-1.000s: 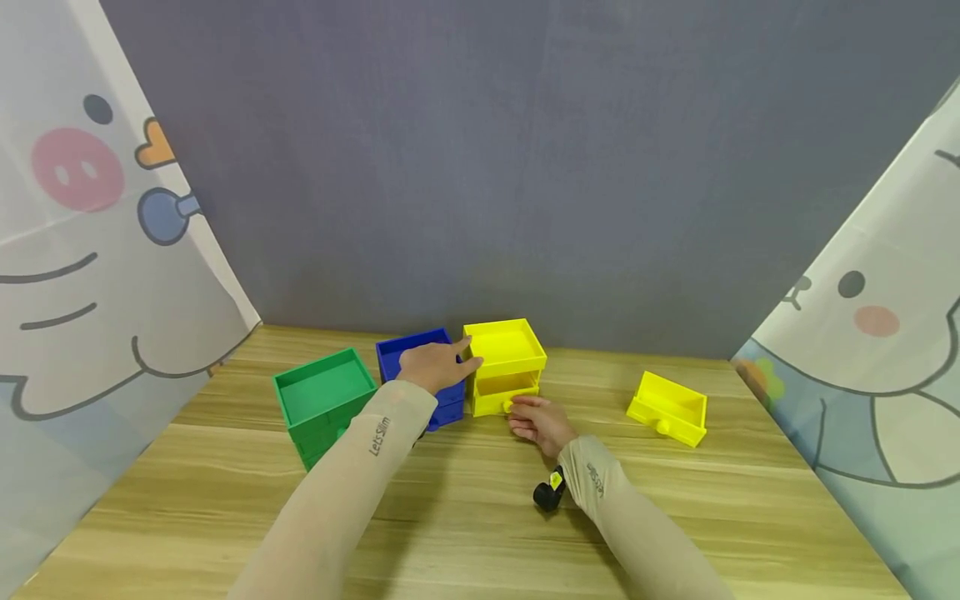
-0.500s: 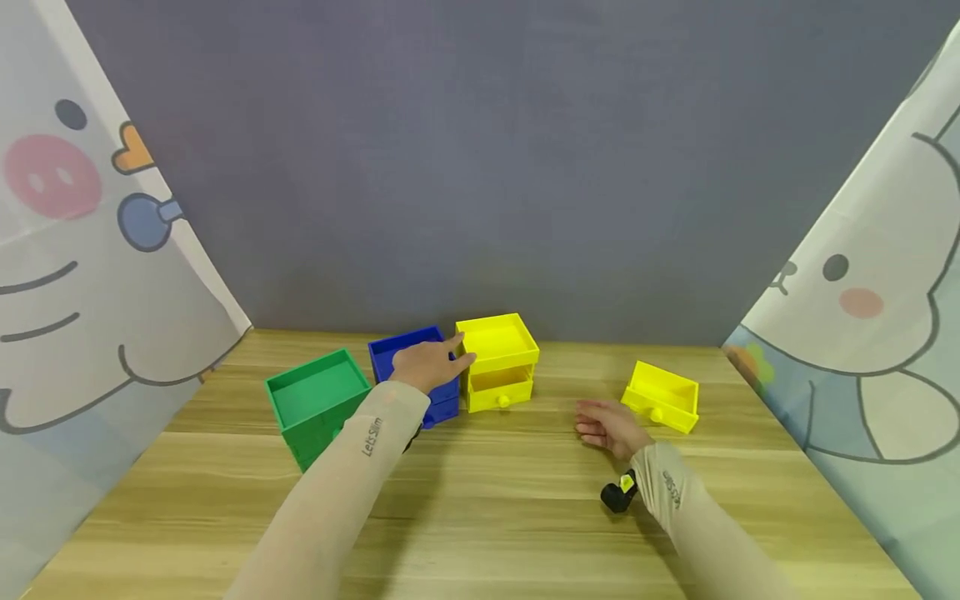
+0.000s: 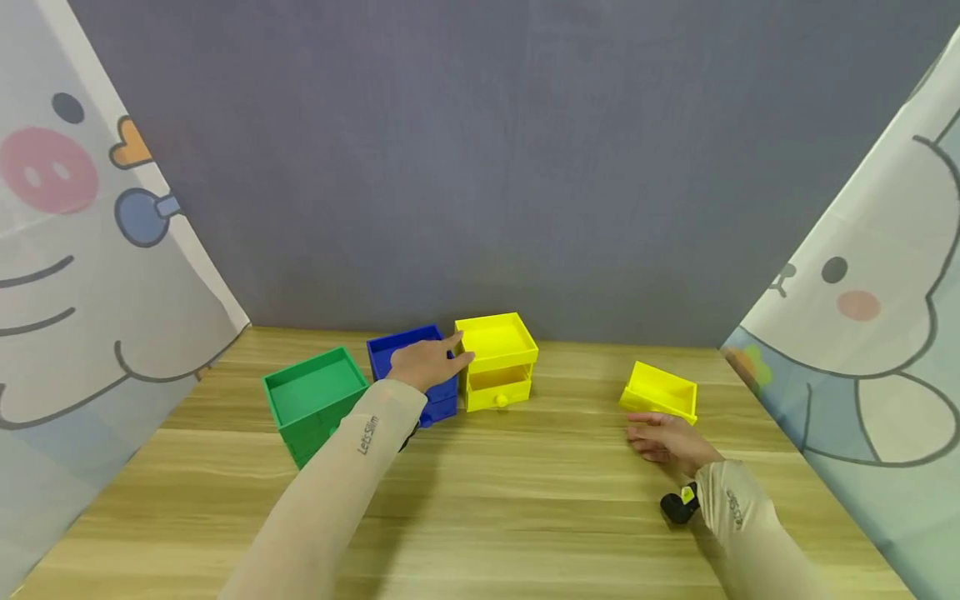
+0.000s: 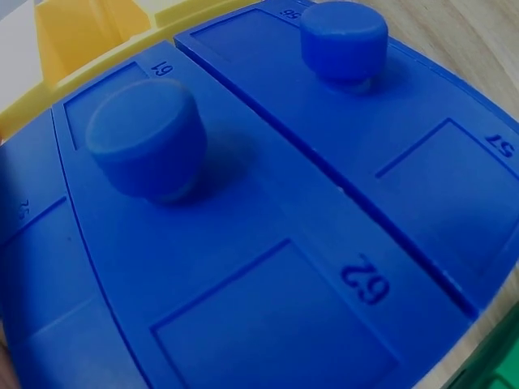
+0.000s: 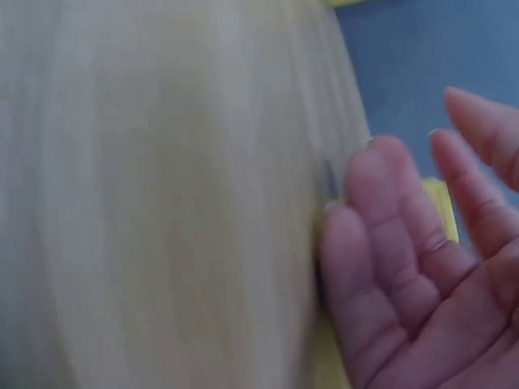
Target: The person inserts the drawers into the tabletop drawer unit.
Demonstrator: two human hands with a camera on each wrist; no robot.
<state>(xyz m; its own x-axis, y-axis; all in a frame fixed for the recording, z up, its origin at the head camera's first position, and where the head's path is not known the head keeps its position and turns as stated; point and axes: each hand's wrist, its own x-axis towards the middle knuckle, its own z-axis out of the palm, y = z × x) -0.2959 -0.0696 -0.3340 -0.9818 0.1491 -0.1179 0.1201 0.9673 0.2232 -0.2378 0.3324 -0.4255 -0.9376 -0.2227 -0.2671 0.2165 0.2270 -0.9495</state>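
A small yellow drawer cabinet [image 3: 497, 379] stands at the back middle, with an open slot above its lower drawer [image 3: 517, 393], which has a round knob. My left hand [image 3: 422, 363] reaches over the blue drawer cabinet [image 3: 438, 408], its index finger and thumb extended against the yellow cabinet's left edge; its other fingers are hidden. In the left wrist view, blue drawer fronts with knobs [image 4: 150, 138] fill the frame. On the right lies a loose yellow drawer [image 3: 663, 390]. My right hand [image 3: 671, 439], fingers relaxed and holding nothing, is right at its front and covers the knob.
A green drawer cabinet [image 3: 318, 392] stands left of the blue one on the wooden table [image 3: 525, 517]. Behind rises a grey panel [image 3: 480, 167], with cartoon-printed sheets [image 3: 112, 292] at both sides. A black wrist camera [image 3: 679, 505] hangs below the right cuff.
My right hand has left the yellow cabinet's lower drawer knob and travelled right to the loose yellow drawer. My left hand stays at the yellow cabinet. The head view has shifted slightly.
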